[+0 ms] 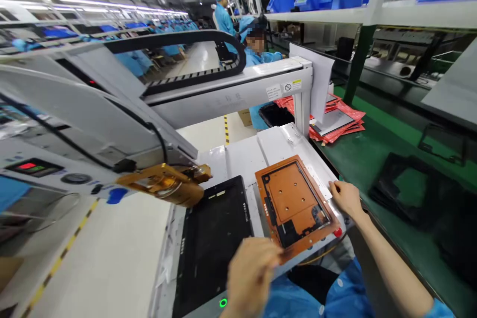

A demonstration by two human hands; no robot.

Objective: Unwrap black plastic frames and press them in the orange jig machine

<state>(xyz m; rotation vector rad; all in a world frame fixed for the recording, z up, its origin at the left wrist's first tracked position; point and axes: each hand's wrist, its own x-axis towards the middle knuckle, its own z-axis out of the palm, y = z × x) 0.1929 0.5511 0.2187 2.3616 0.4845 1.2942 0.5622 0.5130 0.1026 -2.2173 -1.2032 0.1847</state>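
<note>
An orange-brown fixture plate [288, 184] lies on the white machine bed, with a thin black frame [271, 203] set in it. Blurred by motion, my left hand [253, 271] is at the plate's near left corner with its fingers curled; what they hold, if anything, is hidden. At the bed's right edge, beside the plate, my right hand [346, 198] has its fingers bent together, and a small white piece seems to show at the fingertips. Left of the plate is a black fixture plate [216, 243], under a brass-coloured machine head [179, 189].
A white gantry beam [223, 97] spans the bed's far side. Red sheets with grey panels [333, 121] lie on the green bench [387, 134], along with black frames [395, 174]. A red button [337, 232] and a green-lit button [222, 303] sit at the near edge. People in blue are beyond.
</note>
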